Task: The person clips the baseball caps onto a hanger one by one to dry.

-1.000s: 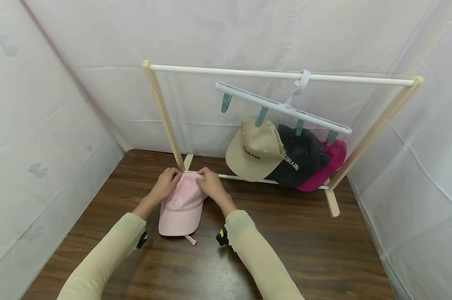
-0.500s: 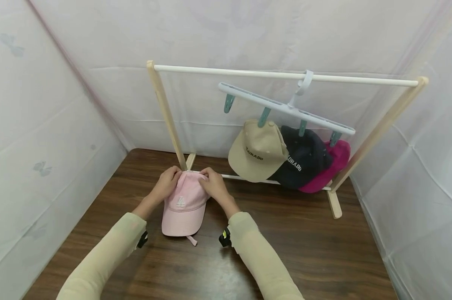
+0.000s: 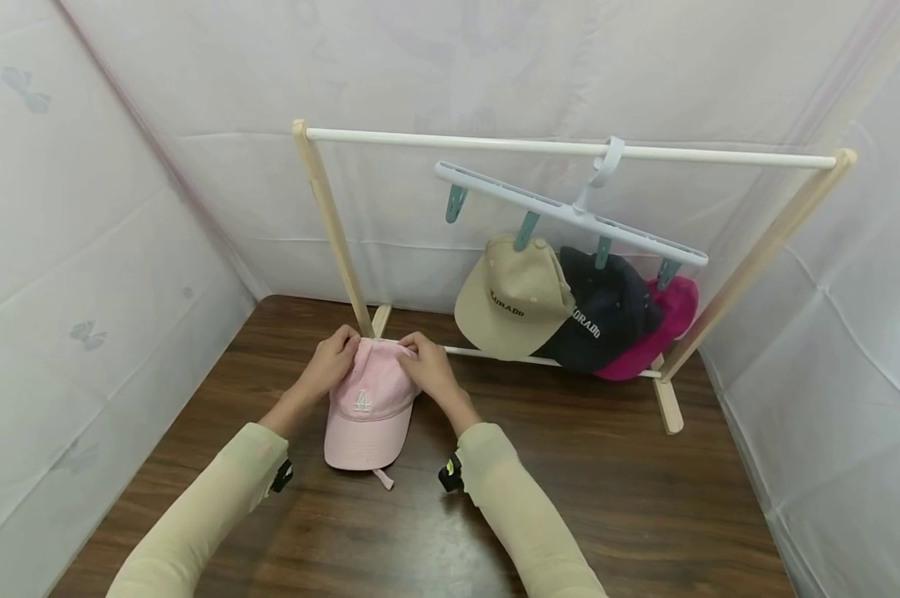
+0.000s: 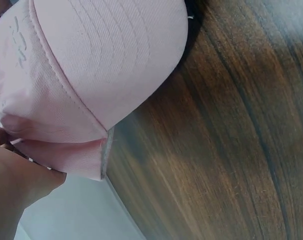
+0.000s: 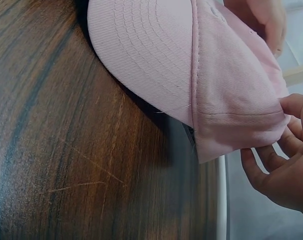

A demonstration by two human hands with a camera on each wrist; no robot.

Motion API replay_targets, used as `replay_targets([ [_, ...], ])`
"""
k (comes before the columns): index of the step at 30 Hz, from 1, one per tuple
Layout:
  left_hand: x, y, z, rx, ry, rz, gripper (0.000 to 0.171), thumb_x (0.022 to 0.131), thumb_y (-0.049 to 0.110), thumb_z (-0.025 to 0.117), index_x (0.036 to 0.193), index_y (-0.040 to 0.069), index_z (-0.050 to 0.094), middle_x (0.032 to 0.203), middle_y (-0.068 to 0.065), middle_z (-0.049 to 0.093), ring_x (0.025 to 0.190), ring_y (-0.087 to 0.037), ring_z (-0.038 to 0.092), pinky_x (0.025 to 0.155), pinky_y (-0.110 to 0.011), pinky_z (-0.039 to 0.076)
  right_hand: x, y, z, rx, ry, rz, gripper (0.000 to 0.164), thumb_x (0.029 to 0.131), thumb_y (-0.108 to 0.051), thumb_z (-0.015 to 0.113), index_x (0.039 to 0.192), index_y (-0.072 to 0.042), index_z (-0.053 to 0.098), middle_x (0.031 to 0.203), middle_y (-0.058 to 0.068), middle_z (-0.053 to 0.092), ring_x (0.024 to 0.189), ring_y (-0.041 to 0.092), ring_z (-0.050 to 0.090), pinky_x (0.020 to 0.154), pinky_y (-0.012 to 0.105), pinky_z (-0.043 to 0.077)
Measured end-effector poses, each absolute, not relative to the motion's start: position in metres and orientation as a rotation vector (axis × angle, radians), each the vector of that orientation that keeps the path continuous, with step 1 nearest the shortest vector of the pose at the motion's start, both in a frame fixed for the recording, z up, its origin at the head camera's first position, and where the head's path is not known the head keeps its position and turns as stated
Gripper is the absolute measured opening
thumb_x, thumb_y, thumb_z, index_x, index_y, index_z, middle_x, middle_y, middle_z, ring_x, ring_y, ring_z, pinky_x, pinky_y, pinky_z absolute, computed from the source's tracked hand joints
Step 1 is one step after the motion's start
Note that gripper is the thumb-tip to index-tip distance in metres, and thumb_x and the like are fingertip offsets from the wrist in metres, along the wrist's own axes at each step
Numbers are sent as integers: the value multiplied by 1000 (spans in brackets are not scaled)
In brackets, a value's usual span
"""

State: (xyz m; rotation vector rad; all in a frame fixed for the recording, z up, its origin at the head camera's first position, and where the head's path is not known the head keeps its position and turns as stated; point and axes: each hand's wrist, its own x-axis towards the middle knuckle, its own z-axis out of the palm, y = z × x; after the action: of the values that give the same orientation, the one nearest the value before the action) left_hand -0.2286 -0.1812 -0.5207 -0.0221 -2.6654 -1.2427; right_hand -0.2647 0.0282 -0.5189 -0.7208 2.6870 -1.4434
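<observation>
A pink cap [image 3: 371,399] with a white embroidered logo is held by its crown over the left part of the table, brim toward me and its strap end dangling below. My left hand [image 3: 333,363] pinches the crown's left side. On the opposite side my right hand [image 3: 429,370] grips the crown, thumb on the outer cloth and fingers behind, as the right wrist view shows. To the right, a pale blue clip hanger [image 3: 569,214] hangs tilted, with a beige cap [image 3: 513,303], a dark cap [image 3: 603,311] and a magenta cap [image 3: 670,328] below its clips.
A rack with wooden posts [image 3: 334,228] and a white top rail [image 3: 450,144] stands at the back of the brown wooden table [image 3: 569,482]. The hanger's leftmost teal clip [image 3: 456,203] bears no cap. White fabric walls [image 3: 106,274] enclose the table's back and sides.
The whole head view has shifted slightly, so rack and caps appear a little further right. Both hands keep their hold on the pink cap, which has barely moved.
</observation>
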Motion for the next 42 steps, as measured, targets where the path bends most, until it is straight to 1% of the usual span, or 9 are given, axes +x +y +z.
replay_targets([
  [4,-229,-178,-518,-11,-2679,-1295,24,101,31,42,99,10,54,78,-8,55,73,-20,52,63,-32,44,-266,29,-520,-697,2695,-1440,20,90,-20,64,107,-11,65,99,4,69,92,17,63,80,28,50],
  [8,-231,-178,-521,-48,-2691,-1298,26,98,38,49,98,12,53,80,-6,54,74,-20,51,62,-31,44,-268,29,-522,-691,2697,-1444,21,89,-19,64,108,-9,65,99,4,70,92,16,64,80,27,50],
  [11,-232,-179,-523,-84,-2685,-1288,26,96,39,53,97,13,52,80,-6,53,74,-20,50,60,-31,44,-269,30,-523,-713,2711,-1448,21,89,-19,64,108,-8,66,98,5,70,91,16,64,80,27,51],
  [17,-234,-181,-524,-138,-2674,-1285,21,96,31,55,97,10,52,76,-6,51,69,-19,49,56,-29,43,-272,28,-524,-730,2740,-1405,22,89,-21,63,108,-9,67,98,3,71,89,15,64,79,26,50],
  [21,-235,-181,-523,-144,-2652,-1292,17,96,27,56,96,11,52,74,-5,50,68,-19,48,55,-29,42,-272,27,-521,-718,2727,-1388,24,91,-25,62,109,-11,66,102,3,70,93,16,64,82,28,50],
  [25,-236,-182,-522,-159,-2638,-1297,17,96,27,55,96,11,52,73,-5,50,68,-19,49,55,-29,42,-273,26,-519,-704,2718,-1368,27,92,-30,61,112,-12,65,108,5,69,99,18,63,86,31,49],
  [30,-237,-182,-522,-173,-2637,-1309,17,96,28,55,97,11,53,75,-5,51,69,-19,49,57,-29,43,-274,23,-521,-720,2710,-1331,32,93,-35,59,115,-12,64,112,4,67,101,18,62,87,32,49],
  [42,-239,-180,-517,-201,-2611,-1289,13,96,25,56,95,13,53,71,-4,49,67,-18,48,56,-29,42,-276,21,-518,-722,2744,-1336,26,92,-29,62,110,-11,66,108,5,68,100,19,62,87,33,49],
])
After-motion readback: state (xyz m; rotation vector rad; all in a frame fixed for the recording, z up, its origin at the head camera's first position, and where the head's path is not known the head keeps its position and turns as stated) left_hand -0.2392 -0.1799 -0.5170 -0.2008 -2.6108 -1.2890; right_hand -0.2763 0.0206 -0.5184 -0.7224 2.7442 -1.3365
